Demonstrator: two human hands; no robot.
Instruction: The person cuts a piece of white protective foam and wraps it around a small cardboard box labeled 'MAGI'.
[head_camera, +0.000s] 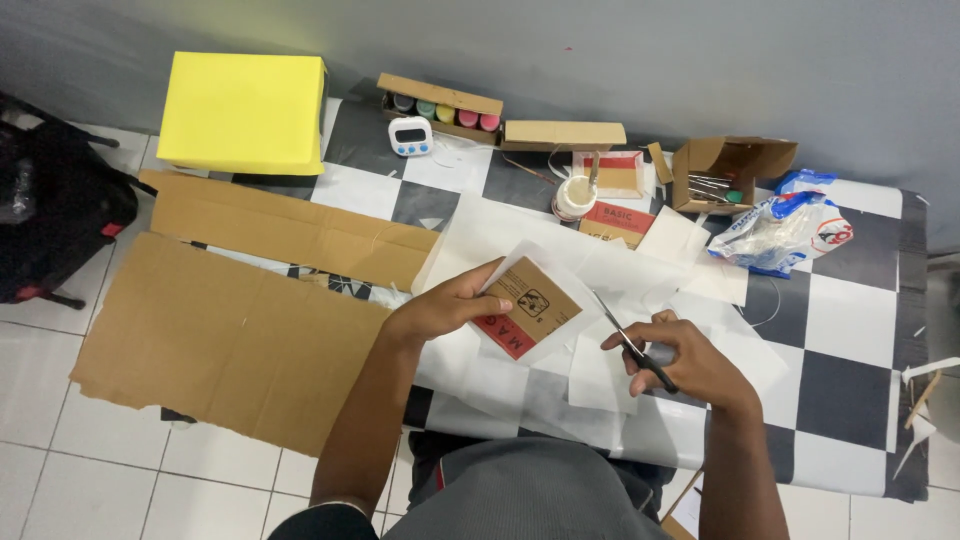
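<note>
Hands: left (445, 308) grips card (525, 310), scissors (630, 345) in right (690, 362).

The person wears a grey shirt; both forearms are bare, and a dark sleeve edge shows at the left elbow.

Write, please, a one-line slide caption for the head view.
Left hand holds a brown-and-white card while right hand cuts it with scissors above a checkered table.

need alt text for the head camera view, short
The left hand holds a brown cardboard piece backed with white paper while the right hand cuts it with black-handled scissors, over a black-and-white checkered table.
</note>
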